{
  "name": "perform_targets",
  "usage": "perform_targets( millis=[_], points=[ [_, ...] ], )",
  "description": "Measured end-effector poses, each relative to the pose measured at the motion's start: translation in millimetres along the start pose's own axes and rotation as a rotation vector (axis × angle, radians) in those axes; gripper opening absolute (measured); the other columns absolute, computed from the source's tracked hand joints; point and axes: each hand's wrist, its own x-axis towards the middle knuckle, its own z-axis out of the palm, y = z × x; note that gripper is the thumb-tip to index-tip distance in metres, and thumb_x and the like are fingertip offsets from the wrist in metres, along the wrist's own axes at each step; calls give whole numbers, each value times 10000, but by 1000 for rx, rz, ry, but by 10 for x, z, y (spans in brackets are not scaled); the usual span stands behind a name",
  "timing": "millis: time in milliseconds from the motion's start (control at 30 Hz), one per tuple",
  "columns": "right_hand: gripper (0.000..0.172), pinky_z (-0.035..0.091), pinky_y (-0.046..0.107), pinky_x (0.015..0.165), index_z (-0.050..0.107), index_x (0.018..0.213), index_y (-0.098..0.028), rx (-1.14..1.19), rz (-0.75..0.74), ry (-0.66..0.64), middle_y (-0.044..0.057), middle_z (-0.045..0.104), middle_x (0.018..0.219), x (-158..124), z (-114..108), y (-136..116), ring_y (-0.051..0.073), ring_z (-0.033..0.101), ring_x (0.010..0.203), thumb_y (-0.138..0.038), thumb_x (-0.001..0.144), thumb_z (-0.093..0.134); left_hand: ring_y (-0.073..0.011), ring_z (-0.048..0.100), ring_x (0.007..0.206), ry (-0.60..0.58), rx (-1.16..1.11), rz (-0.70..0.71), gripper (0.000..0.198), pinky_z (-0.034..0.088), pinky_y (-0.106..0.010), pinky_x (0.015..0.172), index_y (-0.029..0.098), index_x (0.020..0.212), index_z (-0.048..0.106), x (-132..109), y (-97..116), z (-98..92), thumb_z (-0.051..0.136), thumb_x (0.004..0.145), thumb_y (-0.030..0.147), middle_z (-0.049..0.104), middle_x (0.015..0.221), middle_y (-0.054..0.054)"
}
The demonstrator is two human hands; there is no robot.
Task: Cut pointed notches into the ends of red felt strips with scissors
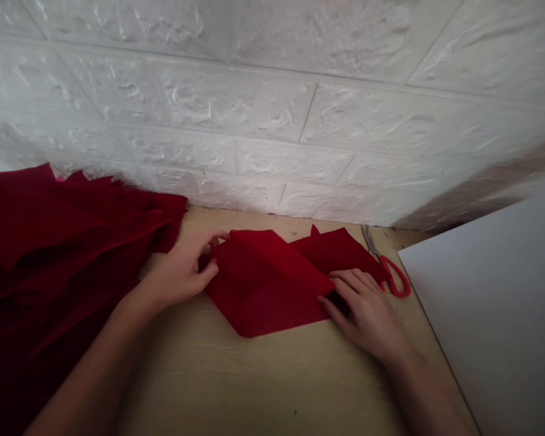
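A folded piece of red felt [267, 281] lies on the light wooden table [254, 375] in front of me. My left hand [184, 269] pinches the felt's left edge between thumb and fingers, lifting a fold. My right hand [367, 312] rests on the felt's right corner, its fingers curled on the fabric and pressing it down. A second red piece [340, 251] lies partly beneath, towards the wall.
A large heap of dark red fabric [59, 266] covers the table's left side. Red-handled scissors [390, 269] lie by the wall at the right. A white board [495, 309] lies on the right. A white brick-pattern wall [272, 109] stands behind.
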Motion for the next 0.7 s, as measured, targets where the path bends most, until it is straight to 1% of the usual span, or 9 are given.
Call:
perform_targets(
  millis=[67, 100, 200, 300, 367, 433, 533, 633, 700],
  points=[
    [116, 436, 383, 795, 643, 990, -154, 11, -19, -8, 91, 685, 1005, 5, -22, -14, 246, 601, 921, -229, 946, 567, -191, 665, 878, 65, -90, -86, 461, 543, -270, 653, 175, 1212, 523, -33, 52, -108, 511, 752, 214, 666, 1091, -84],
    [105, 431, 384, 800, 645, 982, -161, 18, -28, -8, 84, 685, 992, 7, -32, -21, 242, 598, 914, -207, 935, 563, -186, 665, 860, 111, -139, -118, 489, 530, -250, 614, 175, 1213, 502, -49, 67, -158, 517, 726, 212, 658, 1091, -84],
    [104, 428, 384, 818, 644, 942, -169, 45, -62, 15, 73, 687, 959, 15, -53, -52, 231, 585, 894, -157, 917, 544, -196, 672, 926, 190, -289, -149, 584, 541, -246, 627, 203, 1249, 456, -97, 69, -279, 542, 672, 217, 611, 1251, -111],
    [108, 440, 384, 840, 628, 925, -168, 92, -95, 46, 80, 690, 970, 22, -68, -97, 231, 587, 921, -127, 900, 531, -213, 674, 1018, 127, -484, -165, 652, 559, -254, 700, 248, 1347, 465, -129, 33, -333, 573, 704, 233, 601, 1347, -88],
    [76, 447, 398, 890, 610, 919, -173, 124, -108, 58, 86, 690, 992, 28, -72, -135, 235, 598, 957, -141, 900, 544, -201, 681, 1000, 106, -591, -193, 626, 554, -243, 718, 268, 1365, 500, -133, 8, -328, 596, 746, 241, 656, 1287, -61],
    [60, 443, 421, 951, 598, 949, -176, 136, -119, 56, 97, 688, 1027, 33, -62, -182, 248, 603, 996, -227, 919, 591, -187, 688, 954, 115, -642, -215, 558, 548, -227, 704, 272, 1330, 545, -128, -5, -310, 623, 777, 261, 691, 1229, -48],
    [216, 449, 430, 950, 588, 1034, -160, 92, -115, 34, 116, 681, 1044, 46, -16, -262, 271, 596, 1013, -350, 938, 627, -194, 697, 913, 59, -633, -261, 470, 556, -236, 693, 264, 1268, 587, -124, 0, -308, 675, 819, 376, 715, 1168, -50],
    [162, 460, 398, 874, 589, 1033, -150, 65, -68, -15, 107, 670, 1017, 73, 36, -333, 259, 583, 962, -277, 935, 609, -204, 704, 848, -53, -549, -345, 512, 557, -251, 662, 258, 1238, 610, -125, 2, -342, 733, 797, 488, 740, 1032, -42],
    [135, 454, 383, 834, 589, 985, -166, 78, -8, -75, 86, 658, 1004, 98, 53, -365, 249, 569, 929, -213, 870, 641, -210, 704, 881, -119, -502, -343, 510, 560, -259, 703, 251, 1217, 629, -119, -2, -351, 747, 787, 498, 741, 998, -35]
  ],
)
